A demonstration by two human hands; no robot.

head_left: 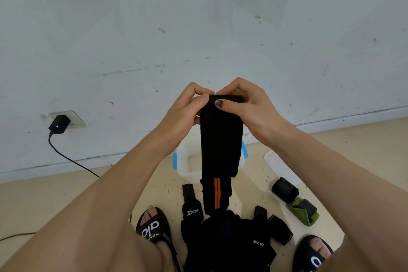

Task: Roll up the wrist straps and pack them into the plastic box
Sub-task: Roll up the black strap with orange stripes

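Note:
A black wrist strap (220,139) with two orange stripes near its lower end hangs down in front of me. My left hand (185,112) and my right hand (247,106) both pinch its top end, fingers curled over the edge. Below it on the floor stands the open white plastic box (184,161) with blue clips, partly hidden by the strap. A pile of black straps (231,238) lies between my feet. A rolled black strap (284,190) and a green one (304,212) lie to the right.
The box's white lid (280,165) lies on the floor to the right. A black charger (59,124) sits in a wall socket at left, its cable trailing across the floor. My sandalled feet (152,225) flank the pile. A white wall stands ahead.

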